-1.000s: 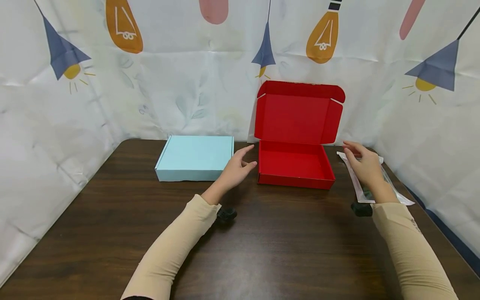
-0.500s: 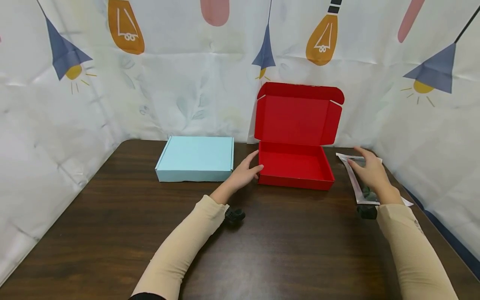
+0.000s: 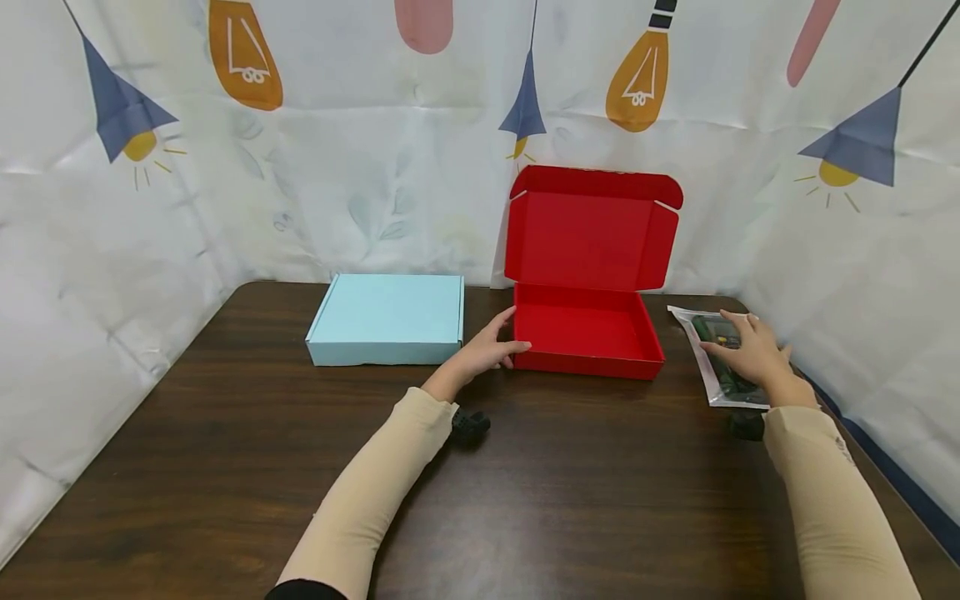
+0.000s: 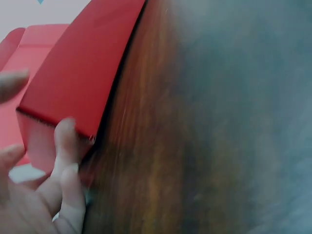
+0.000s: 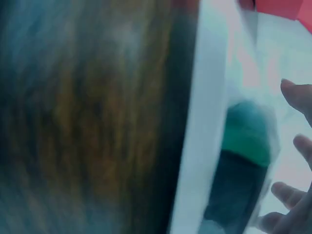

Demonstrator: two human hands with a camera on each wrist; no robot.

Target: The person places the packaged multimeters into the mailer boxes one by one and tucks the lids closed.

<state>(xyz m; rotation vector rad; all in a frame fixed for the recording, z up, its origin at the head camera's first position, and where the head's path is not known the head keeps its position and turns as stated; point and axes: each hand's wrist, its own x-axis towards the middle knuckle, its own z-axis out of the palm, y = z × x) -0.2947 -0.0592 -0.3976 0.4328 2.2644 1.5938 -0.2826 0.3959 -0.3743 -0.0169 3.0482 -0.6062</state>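
Two bare hands are over the brown table [image 3: 600,492], neither gripping anything: the left hand [image 3: 483,351], fingers relaxed, touches the near left corner of the red box [image 3: 588,364], while the right hand [image 3: 756,354] has its fingers spread over the clear packet [image 3: 703,360]. With something green and dark inside, the packet lies on the table to the right of the red box, whose lid stands raised before a patterned white cloth [image 3: 322,192]. Left of the red box sits a closed light blue box [image 3: 386,310].
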